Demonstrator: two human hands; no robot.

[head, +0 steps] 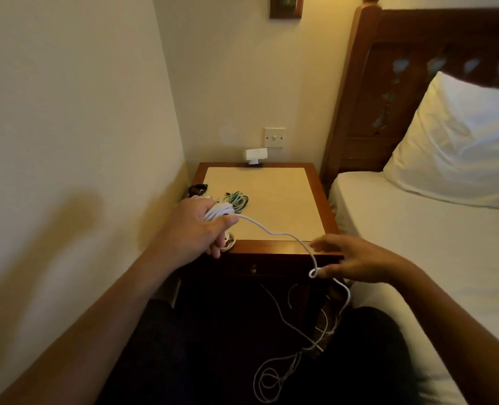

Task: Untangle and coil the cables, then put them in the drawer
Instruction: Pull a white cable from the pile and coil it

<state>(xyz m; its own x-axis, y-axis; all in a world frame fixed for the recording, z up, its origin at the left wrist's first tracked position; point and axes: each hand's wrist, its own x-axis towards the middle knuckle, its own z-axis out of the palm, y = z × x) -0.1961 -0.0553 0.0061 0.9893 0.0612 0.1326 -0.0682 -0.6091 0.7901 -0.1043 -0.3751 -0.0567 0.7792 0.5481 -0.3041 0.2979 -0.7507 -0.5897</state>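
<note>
My left hand (197, 228) grips a coil of white cable (219, 213) above the left front of the bedside table (321, 200). The cable's free length (280, 233) runs right to my right hand (356, 260), whose fingers are spread while its thumb and a fingertip hold a small loop of it. From there the cable drops into a loose tangle (274, 375) over my dark lap. A green coiled cable (236, 199) and a black cable (197, 188) lie on the table's left side. Another pale cable (230, 241) lies under my left hand. The drawer (271, 267) below the tabletop is closed.
A white adapter (255, 156) stands at the table's back edge under a wall switch (274, 137). The wall runs close along the left. A bed (417, 244) with a white pillow (461, 141) and wooden headboard borders the right.
</note>
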